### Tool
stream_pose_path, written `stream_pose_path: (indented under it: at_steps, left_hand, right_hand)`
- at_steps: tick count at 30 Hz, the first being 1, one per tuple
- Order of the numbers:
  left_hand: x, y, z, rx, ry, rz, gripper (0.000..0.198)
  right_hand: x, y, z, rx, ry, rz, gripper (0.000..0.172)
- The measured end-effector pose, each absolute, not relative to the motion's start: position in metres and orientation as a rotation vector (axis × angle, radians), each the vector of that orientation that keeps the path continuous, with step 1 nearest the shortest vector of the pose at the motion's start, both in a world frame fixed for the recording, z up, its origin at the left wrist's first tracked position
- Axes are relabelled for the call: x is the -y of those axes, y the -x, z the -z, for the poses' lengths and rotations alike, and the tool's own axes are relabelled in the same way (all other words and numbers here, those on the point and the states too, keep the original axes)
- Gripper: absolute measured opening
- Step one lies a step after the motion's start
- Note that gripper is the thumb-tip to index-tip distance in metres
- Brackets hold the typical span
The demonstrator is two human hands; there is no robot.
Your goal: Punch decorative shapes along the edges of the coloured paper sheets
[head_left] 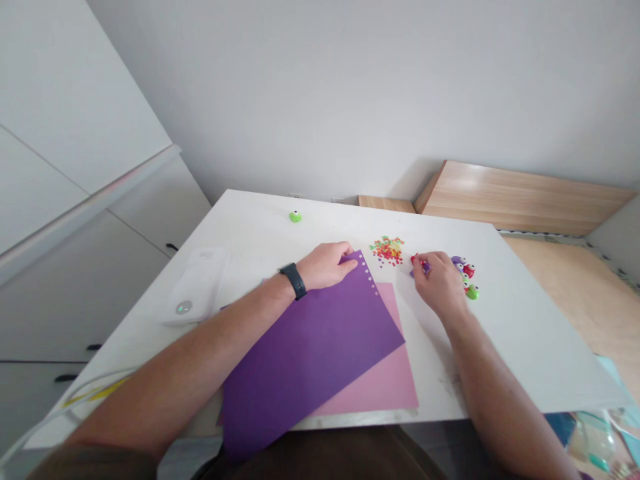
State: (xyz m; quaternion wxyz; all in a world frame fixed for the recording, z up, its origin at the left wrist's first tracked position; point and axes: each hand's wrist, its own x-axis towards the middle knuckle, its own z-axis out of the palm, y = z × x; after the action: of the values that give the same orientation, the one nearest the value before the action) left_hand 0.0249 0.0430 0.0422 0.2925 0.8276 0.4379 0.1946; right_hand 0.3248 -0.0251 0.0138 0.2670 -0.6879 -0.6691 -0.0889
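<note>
My left hand (334, 261) pinches the top corner of a purple sheet of paper (315, 347), which has a row of small star-shaped holes along its right edge. Under it lies a pink sheet (370, 390), partly covered. My right hand (439, 280) is closed, fingertips on a small red and purple piece (423, 267) that looks like a craft punch; the fingers hide part of it. Beside that hand sit several small punches (469, 271) with eyes, in purple, red and green. Between the hands lies a pile of colourful paper cutouts (389, 251).
A green punch (295, 216) with an eye stands alone near the table's back edge. At left on the white table (520, 347) is a white device (193, 287) with a round button. A white cable (55, 413) runs along the left front. Behind is a wall.
</note>
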Motion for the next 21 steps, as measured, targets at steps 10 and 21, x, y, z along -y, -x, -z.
stream_pose_path:
  at_steps: [10, 21]
  left_hand:
    - [-0.013, 0.012, -0.029, -1.259, -2.138, -0.595, 0.017]
    - [-0.002, 0.025, -0.021, -1.275, -2.072, -0.673, 0.016]
  right_hand:
    - [0.018, -0.305, -0.022, 1.756, 1.77, 0.104, 0.029]
    - [-0.075, -0.195, -0.059, 2.224, 1.583, -0.24, 0.036]
